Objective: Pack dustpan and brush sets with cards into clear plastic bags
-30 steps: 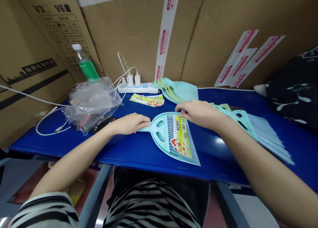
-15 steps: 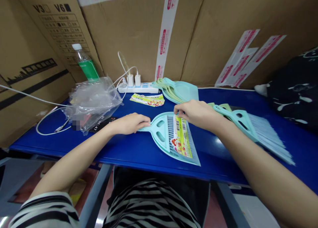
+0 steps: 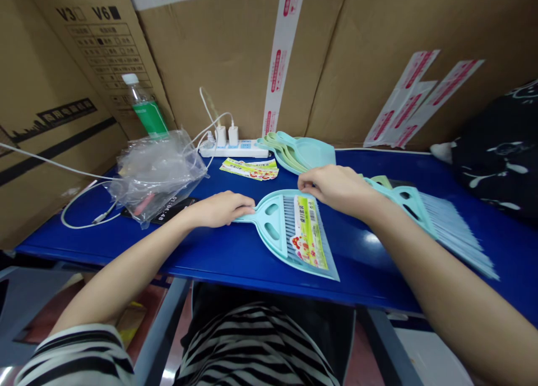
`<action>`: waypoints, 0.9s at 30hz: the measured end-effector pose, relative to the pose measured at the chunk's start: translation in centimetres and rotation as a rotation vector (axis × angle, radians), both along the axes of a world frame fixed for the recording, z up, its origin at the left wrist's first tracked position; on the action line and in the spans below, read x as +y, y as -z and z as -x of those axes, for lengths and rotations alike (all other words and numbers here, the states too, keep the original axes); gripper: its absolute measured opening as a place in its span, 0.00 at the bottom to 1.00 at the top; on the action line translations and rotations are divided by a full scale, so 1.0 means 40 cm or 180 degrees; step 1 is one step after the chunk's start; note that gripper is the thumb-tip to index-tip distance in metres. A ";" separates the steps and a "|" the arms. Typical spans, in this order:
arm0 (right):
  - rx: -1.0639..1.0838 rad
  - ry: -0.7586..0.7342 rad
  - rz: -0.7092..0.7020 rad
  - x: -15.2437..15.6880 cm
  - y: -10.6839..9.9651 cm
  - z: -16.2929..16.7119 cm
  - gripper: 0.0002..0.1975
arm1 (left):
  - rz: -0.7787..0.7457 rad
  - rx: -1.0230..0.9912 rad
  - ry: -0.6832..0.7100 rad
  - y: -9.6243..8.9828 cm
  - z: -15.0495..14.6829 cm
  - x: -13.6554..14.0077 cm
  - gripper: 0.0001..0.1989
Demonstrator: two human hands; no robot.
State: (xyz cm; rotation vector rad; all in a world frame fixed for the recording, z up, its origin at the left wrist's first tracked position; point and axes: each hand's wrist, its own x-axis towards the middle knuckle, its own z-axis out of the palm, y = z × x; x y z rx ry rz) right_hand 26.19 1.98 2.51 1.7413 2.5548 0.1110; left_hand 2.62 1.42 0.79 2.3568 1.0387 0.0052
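A light-blue dustpan (image 3: 269, 246) lies on the blue table with a matching brush (image 3: 271, 221) nested in it, bristles to the right. My left hand (image 3: 222, 209) is closed around their handles, which it mostly hides. Across the bristles rests a yellow-green printed label card (image 3: 310, 235). The fingers of my right hand (image 3: 332, 189) are curled in a pinch at the card's far end; the fingertips are partly hidden.
Stacked dustpans (image 3: 315, 153) lie behind my right hand, and more brushes (image 3: 451, 223) to the right. Spare label cards (image 3: 250, 168) sit before a power strip (image 3: 244, 149). At left are clear plastic bags (image 3: 157, 164), a phone (image 3: 168, 208) and a bottle (image 3: 149, 114). Cardboard (image 3: 218, 44) walls the back.
My right hand has shifted slightly right, and the label card has slid a little the same way over the bristles. My left hand and the dustpan have stayed put.
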 end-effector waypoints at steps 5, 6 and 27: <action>-0.0019 0.0061 0.0009 0.012 0.001 -0.023 0.13 | 0.0038 0.0011 -0.0031 -0.001 0.000 0.000 0.15; -0.0006 0.0060 0.0079 0.013 0.003 -0.025 0.13 | 0.0030 0.0010 -0.0034 -0.001 0.000 0.000 0.15; -0.0369 -0.0281 -0.0003 0.034 0.032 -0.078 0.18 | -0.0014 0.0013 0.0001 -0.001 0.003 0.005 0.15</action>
